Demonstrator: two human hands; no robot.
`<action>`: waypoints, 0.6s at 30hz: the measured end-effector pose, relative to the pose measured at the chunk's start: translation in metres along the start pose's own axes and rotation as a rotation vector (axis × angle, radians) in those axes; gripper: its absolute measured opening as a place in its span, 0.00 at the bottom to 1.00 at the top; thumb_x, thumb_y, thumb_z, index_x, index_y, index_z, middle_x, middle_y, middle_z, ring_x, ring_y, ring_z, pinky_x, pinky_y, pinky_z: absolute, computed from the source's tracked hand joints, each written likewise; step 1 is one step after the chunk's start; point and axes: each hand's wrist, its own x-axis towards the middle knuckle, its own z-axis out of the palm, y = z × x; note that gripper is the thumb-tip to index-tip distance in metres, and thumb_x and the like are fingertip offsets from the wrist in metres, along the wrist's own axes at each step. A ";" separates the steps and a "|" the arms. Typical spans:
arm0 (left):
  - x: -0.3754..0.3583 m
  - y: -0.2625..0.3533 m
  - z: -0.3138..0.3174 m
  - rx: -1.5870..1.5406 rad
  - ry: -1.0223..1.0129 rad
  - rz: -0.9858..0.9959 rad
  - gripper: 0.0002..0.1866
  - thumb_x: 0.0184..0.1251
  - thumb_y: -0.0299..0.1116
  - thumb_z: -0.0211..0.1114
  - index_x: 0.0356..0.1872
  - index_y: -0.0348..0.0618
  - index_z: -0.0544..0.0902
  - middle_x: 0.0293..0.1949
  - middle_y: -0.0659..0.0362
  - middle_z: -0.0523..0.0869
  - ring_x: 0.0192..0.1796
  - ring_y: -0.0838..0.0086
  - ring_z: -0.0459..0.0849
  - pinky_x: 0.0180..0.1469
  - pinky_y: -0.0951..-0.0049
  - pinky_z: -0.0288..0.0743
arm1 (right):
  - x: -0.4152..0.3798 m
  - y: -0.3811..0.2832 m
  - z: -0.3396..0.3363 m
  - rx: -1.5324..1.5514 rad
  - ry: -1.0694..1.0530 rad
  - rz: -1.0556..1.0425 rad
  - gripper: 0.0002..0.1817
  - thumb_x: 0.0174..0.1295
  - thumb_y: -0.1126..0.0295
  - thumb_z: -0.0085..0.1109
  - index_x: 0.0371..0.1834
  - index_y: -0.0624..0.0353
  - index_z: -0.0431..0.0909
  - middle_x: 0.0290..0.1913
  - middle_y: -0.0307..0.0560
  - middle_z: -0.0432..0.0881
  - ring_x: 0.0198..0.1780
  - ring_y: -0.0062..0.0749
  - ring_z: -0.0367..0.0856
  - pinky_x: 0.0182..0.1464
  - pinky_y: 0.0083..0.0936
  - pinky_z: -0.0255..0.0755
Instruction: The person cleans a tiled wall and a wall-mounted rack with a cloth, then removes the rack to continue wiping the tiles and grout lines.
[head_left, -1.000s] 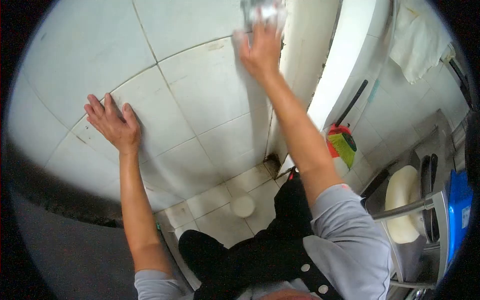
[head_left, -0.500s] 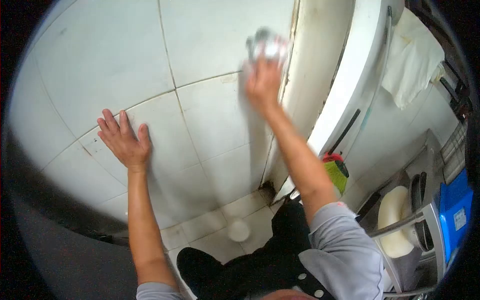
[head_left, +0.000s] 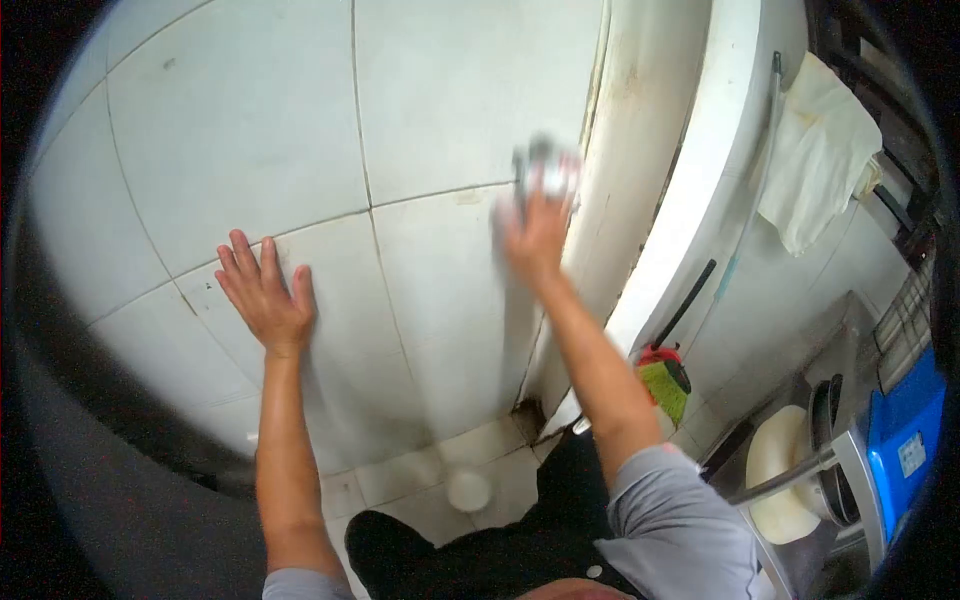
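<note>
A white tiled wall (head_left: 250, 120) with dark grout lines fills the view in front of me. Against its tiles, at the left, my left hand (head_left: 268, 300) lies flat with the fingers spread. My right hand (head_left: 536, 240) is closed on a blurred, crumpled cloth (head_left: 552, 175) in grey, white and red. The cloth is pressed to the tiles just left of the corner strip (head_left: 640, 110), near a horizontal grout line. Motion blur hides the exact finger positions of that hand.
A brush with green bristles (head_left: 664, 390) stands right of the white wall edge. Beyond it hangs a pale cloth (head_left: 822, 150). A metal rack with a cream-coloured oblong object (head_left: 775, 470) and a blue container (head_left: 905, 440) is at lower right. A small white round object (head_left: 468, 491) sits on the tiled floor.
My right hand has moved down the wall with the cloth, closer to the horizontal grout line. My left hand keeps its place on the tiles. The whole view has shifted slightly.
</note>
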 end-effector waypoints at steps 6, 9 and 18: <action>-0.003 -0.001 -0.002 -0.026 0.003 0.001 0.34 0.75 0.48 0.65 0.78 0.52 0.70 0.85 0.46 0.60 0.86 0.41 0.53 0.82 0.33 0.45 | 0.007 0.006 0.002 0.006 0.005 -0.135 0.37 0.71 0.54 0.58 0.83 0.51 0.65 0.87 0.65 0.51 0.87 0.71 0.41 0.84 0.64 0.40; -0.003 -0.001 -0.001 -0.032 -0.002 -0.001 0.33 0.75 0.48 0.65 0.78 0.53 0.70 0.85 0.46 0.59 0.86 0.41 0.52 0.82 0.33 0.45 | 0.176 0.002 -0.008 -0.030 0.150 -0.271 0.29 0.73 0.57 0.55 0.75 0.56 0.75 0.82 0.69 0.60 0.83 0.70 0.52 0.80 0.63 0.54; -0.006 -0.005 0.007 -0.053 -0.012 -0.023 0.34 0.75 0.48 0.65 0.79 0.56 0.69 0.85 0.47 0.60 0.86 0.42 0.53 0.82 0.33 0.45 | 0.120 -0.036 0.010 -0.030 0.085 -0.189 0.37 0.72 0.51 0.57 0.83 0.50 0.66 0.86 0.67 0.52 0.85 0.73 0.46 0.82 0.67 0.46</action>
